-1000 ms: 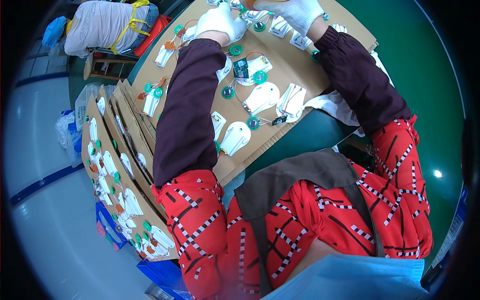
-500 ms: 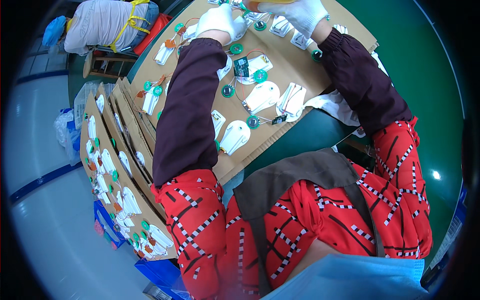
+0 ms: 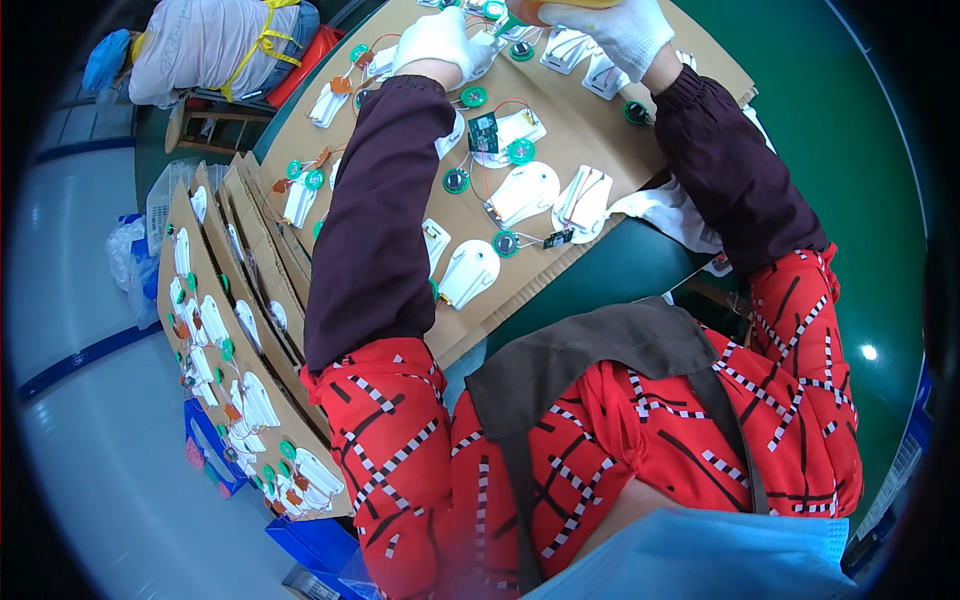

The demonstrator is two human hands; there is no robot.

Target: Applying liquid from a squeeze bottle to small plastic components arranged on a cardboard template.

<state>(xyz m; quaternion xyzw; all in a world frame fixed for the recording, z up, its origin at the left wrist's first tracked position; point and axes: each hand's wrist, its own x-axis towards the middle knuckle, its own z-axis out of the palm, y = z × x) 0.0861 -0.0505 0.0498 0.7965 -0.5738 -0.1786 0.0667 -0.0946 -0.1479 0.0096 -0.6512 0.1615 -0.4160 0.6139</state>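
My left hand (image 3: 436,42), in a white glove, is curled at the far edge of the brown cardboard sheet (image 3: 610,150). Beside it is a white plastic housing (image 3: 486,52); what its fingers hold is hidden. In my gloved right hand (image 3: 632,36) is a yellow tool (image 3: 578,4) with a green front part (image 3: 508,24), partly cut off by the top edge. The green part points toward my left hand. Nearer to me lie more white housings (image 3: 526,192), wired to round green-rimmed speakers (image 3: 506,243) and a small green circuit board (image 3: 483,134).
Several cardboard sheets (image 3: 262,240) bearing similar parts lean upright at the left. A co-worker (image 3: 215,50) in a light top bends over at the upper left. White cloth (image 3: 665,212) hangs near the table's right edge. A blue bin (image 3: 318,550) stands at the lower left.
My right hand has shifted slightly right and down with the yellow tool, and more of its green front shows. My left hand has barely moved.
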